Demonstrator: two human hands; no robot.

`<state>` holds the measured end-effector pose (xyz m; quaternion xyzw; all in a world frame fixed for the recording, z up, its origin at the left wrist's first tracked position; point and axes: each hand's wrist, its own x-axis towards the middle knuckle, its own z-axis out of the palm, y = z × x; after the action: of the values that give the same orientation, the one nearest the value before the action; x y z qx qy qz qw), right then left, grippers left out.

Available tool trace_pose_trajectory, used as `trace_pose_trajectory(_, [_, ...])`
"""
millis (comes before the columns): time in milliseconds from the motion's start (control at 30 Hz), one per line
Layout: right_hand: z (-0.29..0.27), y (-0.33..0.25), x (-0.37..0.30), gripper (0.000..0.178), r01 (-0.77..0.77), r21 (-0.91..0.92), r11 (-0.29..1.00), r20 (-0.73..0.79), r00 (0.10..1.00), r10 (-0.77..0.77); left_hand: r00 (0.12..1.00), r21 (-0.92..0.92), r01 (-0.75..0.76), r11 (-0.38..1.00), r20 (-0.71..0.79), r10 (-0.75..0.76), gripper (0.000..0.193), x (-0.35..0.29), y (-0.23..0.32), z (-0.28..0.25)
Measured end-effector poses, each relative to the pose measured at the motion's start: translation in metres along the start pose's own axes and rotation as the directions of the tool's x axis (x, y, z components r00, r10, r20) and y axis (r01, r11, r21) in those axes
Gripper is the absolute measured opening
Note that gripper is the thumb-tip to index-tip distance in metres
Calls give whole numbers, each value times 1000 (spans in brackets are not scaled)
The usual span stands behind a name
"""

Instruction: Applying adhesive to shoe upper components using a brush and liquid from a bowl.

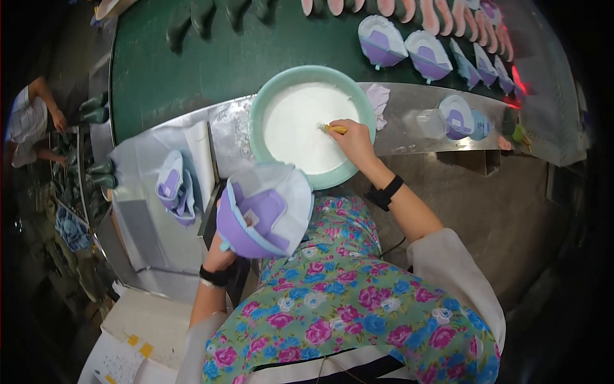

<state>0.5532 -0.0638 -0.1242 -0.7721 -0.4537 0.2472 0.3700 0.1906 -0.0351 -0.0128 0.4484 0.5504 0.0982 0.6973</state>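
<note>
In my left hand (219,257) is a purple and pale blue shoe upper (259,217), held up beside the basin with its pale lining facing up. The upper hides most of that hand's fingers. My right hand (353,142) pinches the yellow handle of a small brush (332,128) over the right part of a pale green basin (256,131). White liquid (304,121), like glue, fills much of the basin. The brush tip is at the liquid's surface; I cannot tell how deep it dips.
More purple uppers (382,42) and pink insoles (430,18) line the green belt (173,77); dark shoe lasts (203,18) stand at its far left. Folded uppers (176,185) lie on the left metal tray. A clear cup (432,123) is at right. Another person (32,115) works far left.
</note>
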Motion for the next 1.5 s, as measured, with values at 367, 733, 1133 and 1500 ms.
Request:
trace_pose_trajectory(367, [-73, -105, 14, 19, -117, 476, 872, 268, 963, -17, 998, -627, 54, 777, 57, -23, 33, 60, 5, 63])
trace_pose_trajectory(733, [-88, -83, -5, 16, -207, 339, 918, 75, 978, 193, 988, -547, -143, 825, -30, 152, 37, 79, 23, 61])
trace_pose_trajectory(1133, [-97, -136, -19, 16, -290, 460, 839, 256, 948, 188, 947, -562, -313, 765, -127, 294, 40, 87, 51, 57])
trace_pose_trajectory(1500, [-105, -195, 24, 10, 248, 459, 853, 231, 894, -384, 846, -754, 431, 495, 528, 68, 33, 108, 10, -20])
